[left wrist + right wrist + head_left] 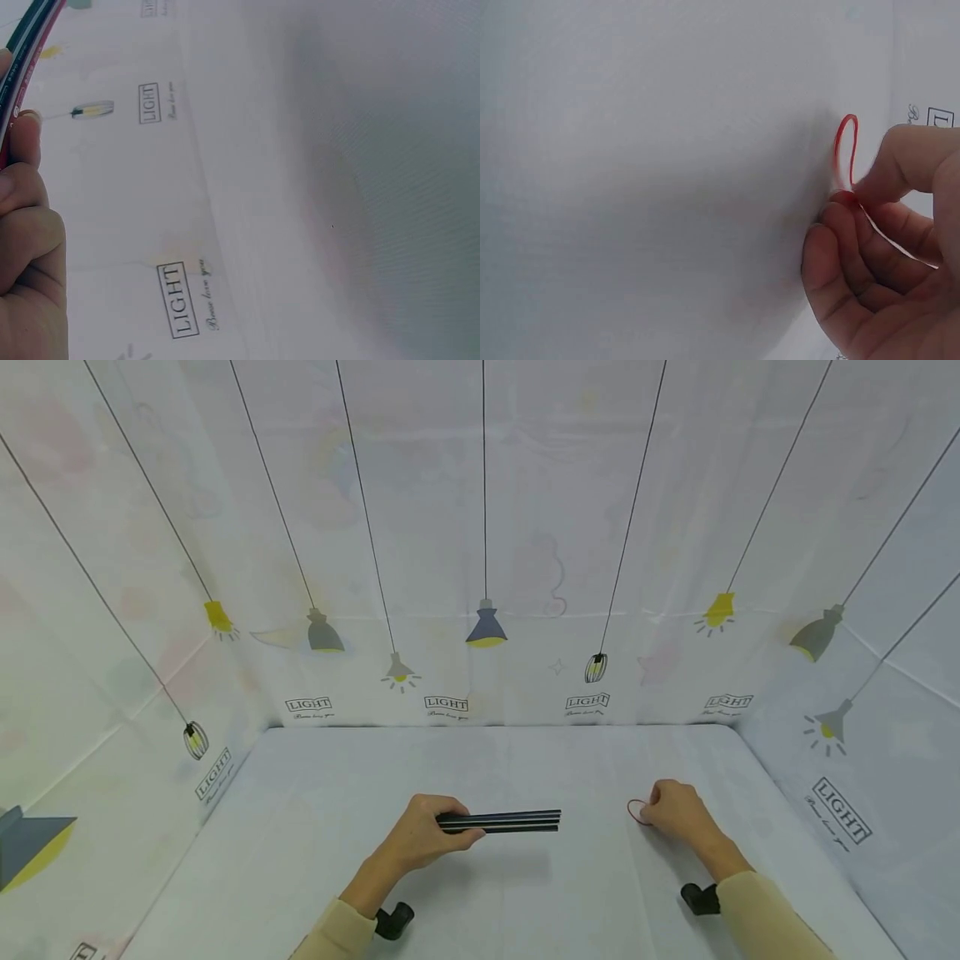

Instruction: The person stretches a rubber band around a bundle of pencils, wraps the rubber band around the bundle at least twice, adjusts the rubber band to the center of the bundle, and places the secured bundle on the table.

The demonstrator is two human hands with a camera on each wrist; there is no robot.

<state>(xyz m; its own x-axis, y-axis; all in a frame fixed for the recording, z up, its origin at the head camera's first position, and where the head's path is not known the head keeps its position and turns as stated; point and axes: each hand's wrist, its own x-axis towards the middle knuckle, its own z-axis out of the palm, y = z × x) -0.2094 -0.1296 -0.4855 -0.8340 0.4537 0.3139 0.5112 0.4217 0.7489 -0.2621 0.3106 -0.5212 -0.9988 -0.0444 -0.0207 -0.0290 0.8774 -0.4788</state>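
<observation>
My left hand (422,837) grips a bundle of several slim dark pencils (517,821) by one end, and their other ends point right, level above the white table (315,802). Up close in the left wrist view, the pencils (28,66) show green, dark and red sides with small print. Off to the right, my right hand (678,812) pinches a thin red rubber band (837,150) between thumb and fingertips. The band's loop stands out past the fingertips, apart from the pencils. The other fingers of that hand are curled in.
A white cloth backdrop (525,527) printed with hanging lamps and LIGHT labels surrounds the table at the back and sides. Black wrist-worn pieces (395,922) show below both hands, by the sleeves (772,914).
</observation>
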